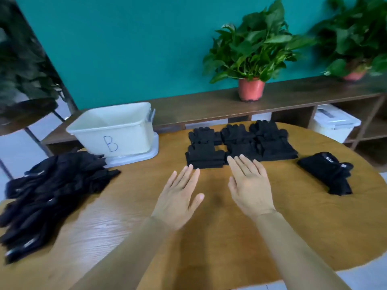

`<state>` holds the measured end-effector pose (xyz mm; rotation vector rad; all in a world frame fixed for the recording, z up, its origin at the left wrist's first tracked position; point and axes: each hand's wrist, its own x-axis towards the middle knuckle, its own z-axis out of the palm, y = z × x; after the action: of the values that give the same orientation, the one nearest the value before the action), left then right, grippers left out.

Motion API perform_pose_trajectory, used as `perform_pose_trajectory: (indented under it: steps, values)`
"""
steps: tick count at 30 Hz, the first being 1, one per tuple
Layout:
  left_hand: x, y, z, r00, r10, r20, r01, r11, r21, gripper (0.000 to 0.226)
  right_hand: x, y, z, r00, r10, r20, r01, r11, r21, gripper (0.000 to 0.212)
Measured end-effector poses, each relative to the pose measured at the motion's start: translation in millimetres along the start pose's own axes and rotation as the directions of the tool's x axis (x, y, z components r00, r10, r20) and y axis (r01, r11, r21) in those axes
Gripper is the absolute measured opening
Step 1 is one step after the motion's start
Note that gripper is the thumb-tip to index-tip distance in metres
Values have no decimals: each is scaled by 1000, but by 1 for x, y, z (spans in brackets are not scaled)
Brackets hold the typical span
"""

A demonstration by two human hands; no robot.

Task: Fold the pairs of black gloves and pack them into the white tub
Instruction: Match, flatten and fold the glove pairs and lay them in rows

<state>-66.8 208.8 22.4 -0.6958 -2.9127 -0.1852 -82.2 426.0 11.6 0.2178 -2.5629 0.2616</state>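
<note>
Wooden table (261,237), bearing the white tub (125,135), stands before a teal wall (125,49).

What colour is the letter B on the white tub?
Blue. The letter B is drawn by hand on the front of the white tub, clearest in the head view.

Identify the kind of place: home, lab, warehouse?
Likely an office or staged recording room, not a warehouse: a teal wall, potted plants on a low wooden shelf, and a wooden table with a white tub marked B.
</note>
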Motion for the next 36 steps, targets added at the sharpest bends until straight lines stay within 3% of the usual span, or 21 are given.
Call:
perform_pose_trajectory:
  steps: [7, 13, 20, 24, 28, 34, 36]
  values:
    - [-81, -85, -27, 969, -202, -145, 205, 979, 6, 77, 20, -129, 14, 972, -234, 25, 231, 968, 96, 54]
    - [-136, -152, -43, 931, -293, -219, 301, 954, 2, 73, 26, -224, 36, 911, -412, 33, 405, 906, 123, 52]
    - [-174, -235, -46, 871, -409, -272, 424, 906, -6, 65, 46, -290, 79, 857, -516, 16, 507, 847, 163, 48]
    - [-167, -280, -59, 838, -455, -301, 481, 877, 15, 73, 75, -324, 100, 831, -557, -14, 550, 816, 179, 48]
    - [-147, -319, -69, 820, -486, -301, 519, 854, 33, 57, 109, -358, 120, 802, -589, -100, 598, 787, 152, 35]
    - [-129, -360, -62, 826, -506, -249, 530, 847, 39, 55, 146, -406, 142, 791, -609, 61, 594, 788, 159, 60]
    - [-129, -368, -56, 830, -508, -230, 526, 850, 20, 64, 154, -414, 147, 786, -601, 144, 583, 799, 151, 72]
